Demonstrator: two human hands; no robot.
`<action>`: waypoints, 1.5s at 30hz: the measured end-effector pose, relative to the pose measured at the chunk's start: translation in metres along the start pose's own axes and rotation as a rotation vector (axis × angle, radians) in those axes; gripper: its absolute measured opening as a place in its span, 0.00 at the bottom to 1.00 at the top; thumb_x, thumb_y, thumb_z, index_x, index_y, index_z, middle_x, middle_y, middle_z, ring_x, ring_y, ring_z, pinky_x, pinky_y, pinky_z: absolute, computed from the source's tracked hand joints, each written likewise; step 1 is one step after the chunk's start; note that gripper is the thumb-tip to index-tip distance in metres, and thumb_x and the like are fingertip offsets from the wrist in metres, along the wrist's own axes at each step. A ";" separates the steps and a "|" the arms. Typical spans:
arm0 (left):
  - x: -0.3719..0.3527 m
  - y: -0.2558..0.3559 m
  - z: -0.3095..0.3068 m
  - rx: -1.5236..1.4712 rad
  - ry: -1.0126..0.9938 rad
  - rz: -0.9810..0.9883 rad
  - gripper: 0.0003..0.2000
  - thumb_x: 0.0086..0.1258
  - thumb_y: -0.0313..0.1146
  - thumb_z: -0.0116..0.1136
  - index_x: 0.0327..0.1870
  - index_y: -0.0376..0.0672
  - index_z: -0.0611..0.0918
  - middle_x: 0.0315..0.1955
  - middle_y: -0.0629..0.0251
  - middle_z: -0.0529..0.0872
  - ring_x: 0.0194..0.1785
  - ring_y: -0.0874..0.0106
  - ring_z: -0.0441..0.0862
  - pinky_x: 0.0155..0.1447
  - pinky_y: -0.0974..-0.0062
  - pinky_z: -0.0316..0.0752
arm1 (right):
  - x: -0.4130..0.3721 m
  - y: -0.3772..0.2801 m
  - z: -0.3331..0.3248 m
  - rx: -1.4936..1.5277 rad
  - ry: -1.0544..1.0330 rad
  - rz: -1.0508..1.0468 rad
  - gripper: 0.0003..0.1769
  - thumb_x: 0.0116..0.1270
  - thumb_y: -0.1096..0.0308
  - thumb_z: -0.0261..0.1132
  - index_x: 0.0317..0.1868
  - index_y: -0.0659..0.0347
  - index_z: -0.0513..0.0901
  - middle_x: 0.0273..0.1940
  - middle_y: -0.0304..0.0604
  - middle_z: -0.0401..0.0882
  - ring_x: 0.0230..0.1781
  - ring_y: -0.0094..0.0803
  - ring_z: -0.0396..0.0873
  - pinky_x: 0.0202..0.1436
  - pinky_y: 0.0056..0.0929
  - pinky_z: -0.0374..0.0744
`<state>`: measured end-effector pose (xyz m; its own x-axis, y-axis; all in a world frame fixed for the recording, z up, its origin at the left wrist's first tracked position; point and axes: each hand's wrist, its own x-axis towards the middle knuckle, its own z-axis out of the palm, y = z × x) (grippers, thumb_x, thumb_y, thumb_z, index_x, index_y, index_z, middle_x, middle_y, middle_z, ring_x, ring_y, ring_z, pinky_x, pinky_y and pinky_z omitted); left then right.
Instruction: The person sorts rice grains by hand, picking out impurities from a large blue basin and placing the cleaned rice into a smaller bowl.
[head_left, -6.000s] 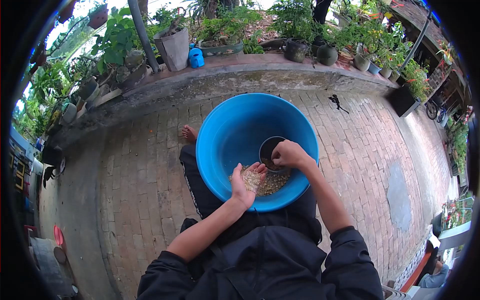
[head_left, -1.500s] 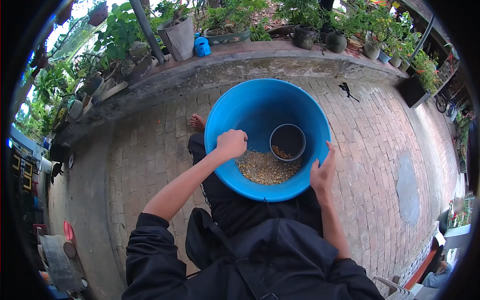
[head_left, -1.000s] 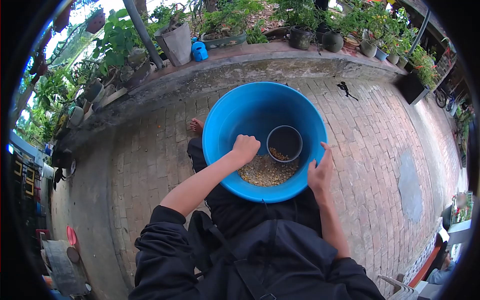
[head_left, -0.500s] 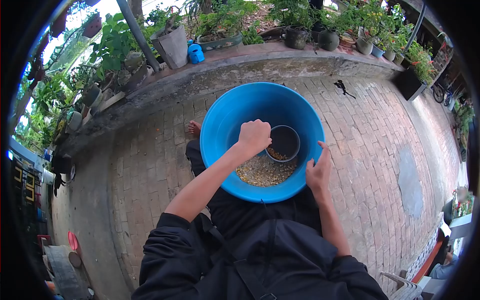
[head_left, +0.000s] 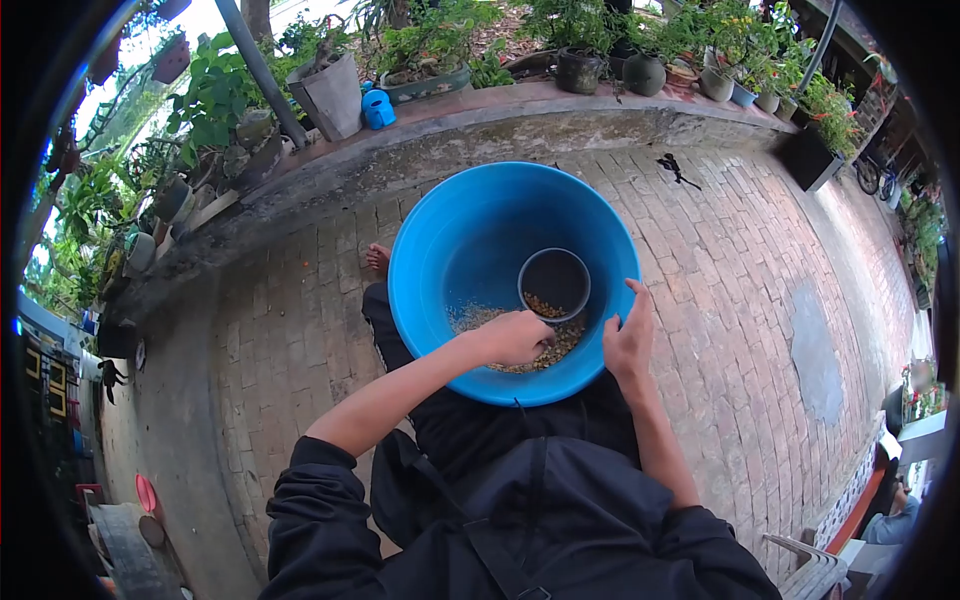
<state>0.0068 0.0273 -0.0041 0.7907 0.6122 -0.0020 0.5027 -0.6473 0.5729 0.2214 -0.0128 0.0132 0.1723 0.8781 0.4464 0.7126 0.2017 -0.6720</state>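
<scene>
A large blue tub (head_left: pixel 428 255) rests tilted on my lap. Yellow kernels that look like corn (head_left: pixel 565 345) lie with paler bits along its lower inside. Among these grains is my left hand (head_left: pixel 515 338), fingers curled and pressed together; whatever they pinch is hidden. Just beyond it a small dark round bowl (head_left: pixel 562 278) with a light rim sits inside the tub, some kernels gathered at its near side. On the right, my right hand (head_left: pixel 628 338) grips the tub's wall, thumb at the rim and fingers along the outside.
Brick paving (head_left: pixel 710 300) surrounds me. A low concrete ledge (head_left: pixel 440 150) runs across the front, carrying potted plants and a blue watering can (head_left: pixel 378 109). A small black object (head_left: pixel 678 170) lies on the bricks. Another person's arm (head_left: pixel 890 525) shows at the lower right edge.
My left hand has moved from beside the bowl's rim down toward me into the kernels. The bowl stays in the tub, and my right hand keeps its hold on the tub.
</scene>
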 end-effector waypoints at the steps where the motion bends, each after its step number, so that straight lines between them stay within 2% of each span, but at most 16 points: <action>1: 0.008 0.008 0.002 -0.003 0.004 0.006 0.12 0.61 0.27 0.54 0.43 0.39 0.86 0.33 0.53 0.88 0.38 0.55 0.86 0.46 0.56 0.80 | 0.001 0.001 0.001 -0.004 0.020 -0.040 0.31 0.55 0.84 0.54 0.63 0.68 0.67 0.58 0.63 0.73 0.62 0.58 0.71 0.66 0.45 0.69; 3: 0.022 0.019 0.003 0.153 -0.061 -0.150 0.10 0.61 0.27 0.55 0.42 0.38 0.85 0.32 0.50 0.87 0.39 0.53 0.86 0.46 0.54 0.79 | 0.000 0.000 -0.001 -0.001 0.005 -0.021 0.31 0.55 0.84 0.54 0.63 0.68 0.67 0.58 0.63 0.72 0.62 0.59 0.71 0.66 0.46 0.69; 6: 0.029 0.019 0.001 0.249 -0.030 -0.161 0.07 0.61 0.26 0.55 0.36 0.36 0.83 0.31 0.47 0.85 0.38 0.52 0.86 0.44 0.55 0.80 | 0.002 -0.002 -0.001 0.018 -0.015 0.011 0.31 0.54 0.84 0.54 0.63 0.68 0.67 0.58 0.63 0.72 0.62 0.59 0.70 0.67 0.46 0.68; 10: 0.029 0.007 0.002 0.309 0.026 -0.206 0.06 0.61 0.24 0.55 0.35 0.36 0.82 0.32 0.47 0.85 0.39 0.51 0.85 0.44 0.56 0.81 | 0.002 -0.002 -0.001 0.014 -0.018 0.019 0.31 0.54 0.84 0.54 0.63 0.68 0.67 0.59 0.63 0.72 0.63 0.58 0.70 0.67 0.45 0.68; 13: 0.030 0.005 0.002 0.343 0.117 -0.175 0.08 0.56 0.23 0.60 0.37 0.34 0.82 0.34 0.48 0.85 0.42 0.53 0.86 0.44 0.60 0.82 | 0.002 -0.003 -0.002 0.002 -0.015 -0.003 0.32 0.56 0.85 0.54 0.64 0.68 0.67 0.58 0.61 0.72 0.61 0.57 0.71 0.65 0.45 0.70; 15: 0.034 0.011 0.009 0.321 0.059 -0.137 0.13 0.59 0.24 0.57 0.46 0.32 0.79 0.43 0.45 0.83 0.48 0.54 0.84 0.47 0.59 0.81 | 0.001 -0.003 -0.002 0.001 -0.006 -0.006 0.32 0.55 0.85 0.54 0.64 0.68 0.67 0.58 0.61 0.72 0.61 0.57 0.71 0.65 0.45 0.70; 16: 0.038 0.010 0.019 0.324 0.059 -0.133 0.13 0.59 0.24 0.57 0.46 0.32 0.79 0.43 0.45 0.83 0.48 0.54 0.84 0.47 0.59 0.81 | 0.001 -0.004 -0.001 -0.001 -0.003 -0.014 0.32 0.55 0.85 0.54 0.64 0.68 0.67 0.58 0.61 0.72 0.61 0.57 0.71 0.65 0.44 0.70; 18: 0.051 0.005 0.040 0.264 0.130 -0.057 0.17 0.63 0.26 0.53 0.53 0.32 0.75 0.49 0.44 0.80 0.52 0.52 0.82 0.51 0.57 0.80 | 0.001 -0.004 -0.001 0.012 -0.006 -0.006 0.32 0.55 0.85 0.54 0.64 0.68 0.67 0.58 0.62 0.72 0.61 0.57 0.71 0.65 0.44 0.70; 23: 0.083 -0.005 0.054 0.021 0.294 -0.220 0.16 0.67 0.31 0.52 0.54 0.34 0.74 0.51 0.45 0.79 0.52 0.49 0.80 0.55 0.54 0.78 | 0.000 0.001 0.000 0.014 -0.014 -0.001 0.31 0.55 0.84 0.54 0.63 0.66 0.67 0.58 0.62 0.72 0.62 0.57 0.71 0.66 0.44 0.69; 26: 0.082 -0.006 0.044 0.084 0.162 -0.215 0.19 0.67 0.32 0.53 0.57 0.34 0.74 0.54 0.41 0.76 0.52 0.47 0.80 0.52 0.53 0.78 | 0.001 0.003 0.001 0.000 -0.014 0.008 0.32 0.55 0.86 0.53 0.63 0.69 0.67 0.57 0.61 0.72 0.60 0.57 0.71 0.65 0.45 0.70; 29: 0.070 -0.005 0.035 0.151 -0.091 -0.126 0.20 0.67 0.33 0.53 0.59 0.34 0.73 0.59 0.41 0.73 0.55 0.47 0.79 0.57 0.54 0.77 | 0.001 0.001 0.001 0.019 -0.015 0.001 0.31 0.54 0.86 0.53 0.63 0.69 0.67 0.57 0.61 0.72 0.60 0.57 0.71 0.64 0.45 0.70; 31: 0.063 -0.005 0.038 0.131 0.183 -0.124 0.25 0.67 0.33 0.52 0.65 0.34 0.70 0.65 0.40 0.67 0.60 0.46 0.76 0.61 0.55 0.75 | 0.001 -0.002 0.001 0.016 -0.021 0.018 0.31 0.54 0.86 0.53 0.62 0.68 0.67 0.57 0.61 0.72 0.59 0.57 0.71 0.62 0.45 0.72; 37: 0.093 -0.007 0.063 0.132 0.277 -0.287 0.34 0.64 0.33 0.54 0.72 0.31 0.59 0.72 0.35 0.55 0.65 0.43 0.70 0.64 0.54 0.72 | -0.001 0.002 0.003 -0.001 0.004 0.000 0.30 0.55 0.85 0.53 0.61 0.65 0.69 0.55 0.60 0.73 0.56 0.58 0.72 0.57 0.46 0.74; 41: 0.104 -0.011 0.058 0.069 0.332 -0.382 0.32 0.63 0.32 0.55 0.69 0.29 0.62 0.71 0.36 0.57 0.66 0.44 0.70 0.64 0.53 0.73 | 0.001 0.005 0.003 -0.007 -0.035 -0.011 0.27 0.55 0.85 0.54 0.58 0.65 0.70 0.54 0.59 0.73 0.55 0.58 0.73 0.56 0.46 0.74; 43: 0.102 -0.007 0.053 0.092 0.258 -0.436 0.27 0.62 0.31 0.56 0.62 0.29 0.69 0.66 0.39 0.64 0.62 0.45 0.72 0.62 0.54 0.75 | 0.001 0.006 0.004 -0.016 -0.027 -0.003 0.24 0.55 0.85 0.54 0.55 0.65 0.72 0.53 0.58 0.73 0.55 0.58 0.73 0.55 0.47 0.75; 45: 0.093 -0.007 0.053 0.166 0.234 -0.334 0.23 0.61 0.30 0.57 0.57 0.30 0.72 0.62 0.42 0.67 0.60 0.46 0.74 0.60 0.54 0.76 | 0.002 0.004 0.003 -0.013 -0.033 0.021 0.24 0.55 0.85 0.54 0.55 0.65 0.72 0.53 0.58 0.73 0.54 0.58 0.73 0.55 0.47 0.75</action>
<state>0.0950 0.0644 -0.0513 0.4840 0.8745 0.0316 0.7820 -0.4485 0.4329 0.2230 -0.0094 0.0095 0.1645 0.8960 0.4124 0.7182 0.1777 -0.6727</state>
